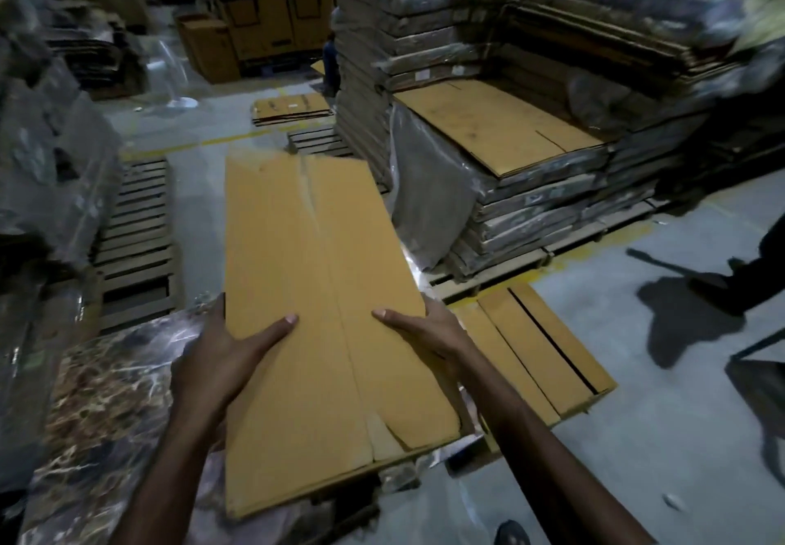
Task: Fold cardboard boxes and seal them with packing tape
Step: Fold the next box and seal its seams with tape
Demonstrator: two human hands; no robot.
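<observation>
A long flattened cardboard box (306,272) lies flat in front of me, its far end pointing away. My left hand (221,357) grips its left edge, thumb lying on top and fingers hidden underneath. My right hand (429,332) grips the right edge the same way, thumb across the top face. A crease runs lengthwise down the middle of the box. No tape roll is in view.
Another flat box (535,353) lies on the floor at the right. Wrapped stacks of flat cartons (501,132) stand on pallets ahead. A plastic-covered bundle (110,408) sits at my lower left, wooden pallets (136,238) beyond. A person's leg (760,264) is at the right edge.
</observation>
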